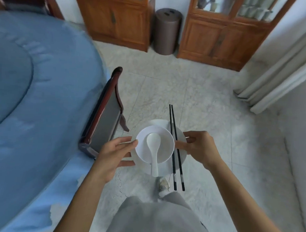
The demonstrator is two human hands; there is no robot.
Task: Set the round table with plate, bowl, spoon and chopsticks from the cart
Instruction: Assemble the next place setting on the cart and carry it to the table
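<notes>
"Carrying the whole setting as one stack, is that it?" asks the first.

"So it looks in the head view," says the second. "A round white plate is held level between the two hands, over the floor. The left hand grips its left rim, thumb on top and fingers underneath. The right hand grips the right rim in the same way."

"Why both hands?"

"Probably for balance. Nothing on the plate is fixed, so a tilt could send it all sliding. The right thumb lies just beside a pair of thin black chopsticks and may keep them from rolling. Whether it touches them is hard to tell."

"And what sits in what?"

"A round white bowl stands on the plate, nearer the left hand, whose thumb meets its side. In it lies a white ceramic spoon, scoop inside and handle out over the near rim toward the person. The chopsticks lie across the plate between the bowl and the right hand, both ends overhanging."

"Where is it bound?"

"The round table under a blue cloth lies out beyond the left hand, with a dark wooden chair with a grey back between them. Nothing is laid yet."
</notes>
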